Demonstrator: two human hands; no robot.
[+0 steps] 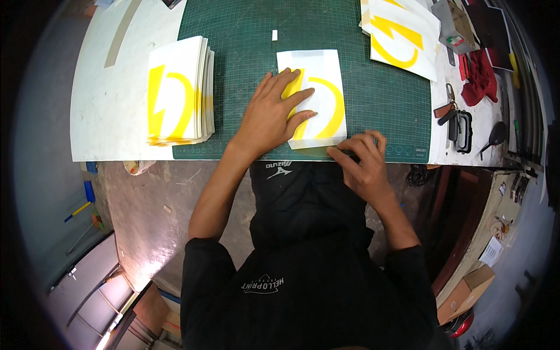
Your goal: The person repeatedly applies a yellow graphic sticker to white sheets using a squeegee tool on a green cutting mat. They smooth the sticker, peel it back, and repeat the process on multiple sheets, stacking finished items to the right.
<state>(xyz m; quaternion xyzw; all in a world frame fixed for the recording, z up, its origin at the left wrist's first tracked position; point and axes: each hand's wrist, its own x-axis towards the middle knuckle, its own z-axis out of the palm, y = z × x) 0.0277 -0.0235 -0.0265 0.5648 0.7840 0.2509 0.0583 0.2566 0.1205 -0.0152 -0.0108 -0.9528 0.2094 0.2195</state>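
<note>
Spread across the white worktop (111, 99) is a dark green gridded cutting mat (245, 52), and that is where I have both hands working. At the mat's near edge lies a white sheet with a yellow lightning-and-arc decal (318, 87). My left hand (271, 114) lies flat on it, fingers spread apart and pointing toward one o'clock, pressing the sheet's left half down. My right hand (361, 160) sits at the sheet's five o'clock corner, fingers curled together over the mat's edge; I think they pinch a small dark tool or the sheet's corner, but the view there is too cramped to tell which. At nine o'clock from the sheet, just beside the mat's left edge, stands a thick stack of the same white sheets with yellow decals (178, 90). At one o'clock, a looser pile of yellow-marked white sheets (402, 35) overlaps the mat's far right corner. A small white block (275, 35) rests at twelve o'clock. A red cloth (479, 79) and a bunch of keys with a black fob (458, 122) lie at three o'clock, off the mat.
</note>
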